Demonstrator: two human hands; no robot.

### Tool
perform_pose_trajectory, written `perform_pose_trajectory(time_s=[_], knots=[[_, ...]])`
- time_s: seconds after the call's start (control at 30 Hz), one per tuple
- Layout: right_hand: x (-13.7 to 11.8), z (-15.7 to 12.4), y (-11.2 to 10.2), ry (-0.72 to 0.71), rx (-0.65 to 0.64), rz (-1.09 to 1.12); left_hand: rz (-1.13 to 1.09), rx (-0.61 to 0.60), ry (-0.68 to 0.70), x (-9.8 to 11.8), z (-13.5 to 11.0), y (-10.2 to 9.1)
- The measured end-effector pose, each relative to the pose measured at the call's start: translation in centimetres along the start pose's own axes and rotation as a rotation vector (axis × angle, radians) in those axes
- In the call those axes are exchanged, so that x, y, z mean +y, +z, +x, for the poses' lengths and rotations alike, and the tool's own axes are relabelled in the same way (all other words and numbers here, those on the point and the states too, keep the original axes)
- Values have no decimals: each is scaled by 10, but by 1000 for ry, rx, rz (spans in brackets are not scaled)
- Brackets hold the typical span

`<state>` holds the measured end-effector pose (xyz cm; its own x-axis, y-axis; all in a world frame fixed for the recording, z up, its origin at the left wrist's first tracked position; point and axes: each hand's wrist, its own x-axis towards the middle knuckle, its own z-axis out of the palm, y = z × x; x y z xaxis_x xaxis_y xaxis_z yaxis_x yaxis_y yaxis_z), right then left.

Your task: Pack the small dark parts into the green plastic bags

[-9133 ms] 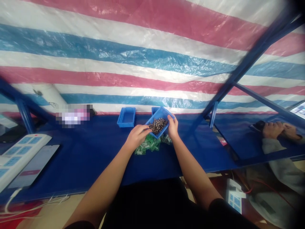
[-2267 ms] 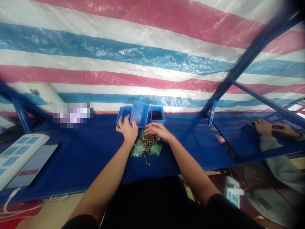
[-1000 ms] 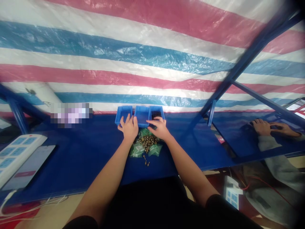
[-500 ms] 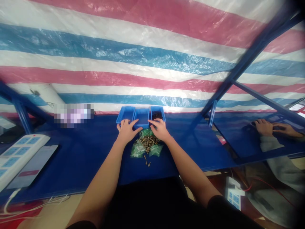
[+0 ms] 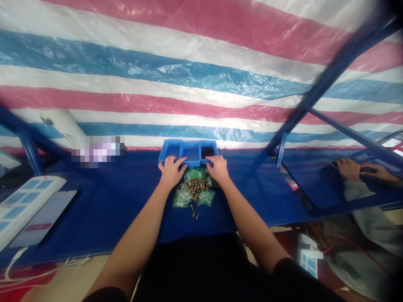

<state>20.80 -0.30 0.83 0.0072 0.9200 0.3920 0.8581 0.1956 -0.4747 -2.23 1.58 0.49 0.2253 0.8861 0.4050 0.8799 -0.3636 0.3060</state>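
Three small blue bins stand in a row at the back of the blue table: the left bin (image 5: 170,149), the middle bin (image 5: 192,152) and the right bin (image 5: 209,151), which holds dark small parts. My left hand (image 5: 171,171) rests with spread fingers against the front of the left and middle bins. My right hand (image 5: 217,168) lies flat against the front of the right bin. Between my hands sits a pile of brass screws (image 5: 195,186) on several small green-tinted plastic bags (image 5: 183,196). A few loose screws (image 5: 194,214) lie nearer to me.
A white power strip (image 5: 22,205) and a phone (image 5: 44,218) lie at the left. A blue metal frame post (image 5: 281,151) stands at the right. Another person's hands (image 5: 355,168) rest on the neighbouring table. A striped tarp (image 5: 189,75) hangs behind.
The bin of brass screws was emptied onto the bags, then set down between the other two. Since half a second ago, both hands slid the three bins slightly to the right into a tight row.
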Motion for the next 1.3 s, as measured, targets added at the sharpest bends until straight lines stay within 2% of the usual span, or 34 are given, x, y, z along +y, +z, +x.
perform_pose_trajectory(time_s=[0.33, 0.5, 0.67, 0.73, 0.8, 0.87, 0.93, 1.03, 1.1, 1.13, 1.2, 1.3], knots=[[9, 4, 7, 5, 39, -16, -37, 74, 5, -2, -1, 1], [10, 3, 4, -16, 135, 0, -34, 82, -21, -2, 1, 3], [-1, -1, -4, -65, 285, 18, -52, 76, -28, 4, 0, -1], [-6, -3, -6, -111, 326, 24, -75, 142, -34, 7, -1, -6], [-11, -6, -8, -167, 355, 42, -120, 274, -70, 10, -2, -12], [-14, -8, -9, -226, 375, 74, -259, 363, -76, 13, -3, -16], [-17, -11, -9, -292, 385, 111, -537, 331, -51, 15, -3, -17], [-22, -15, -7, -421, 371, 154, -1051, 99, -58, 19, -3, -12], [-27, -18, -5, -507, 334, 174, -1292, -34, -90, 22, -3, -7], [-30, -19, -4, -539, 307, 184, -1369, -67, -110, 23, -3, -4], [-36, -21, -3, -558, 241, 209, -1431, -57, -149, 21, -3, 2], [-43, -23, -8, -462, 144, 240, -1290, 52, -122, 12, -2, 11]])
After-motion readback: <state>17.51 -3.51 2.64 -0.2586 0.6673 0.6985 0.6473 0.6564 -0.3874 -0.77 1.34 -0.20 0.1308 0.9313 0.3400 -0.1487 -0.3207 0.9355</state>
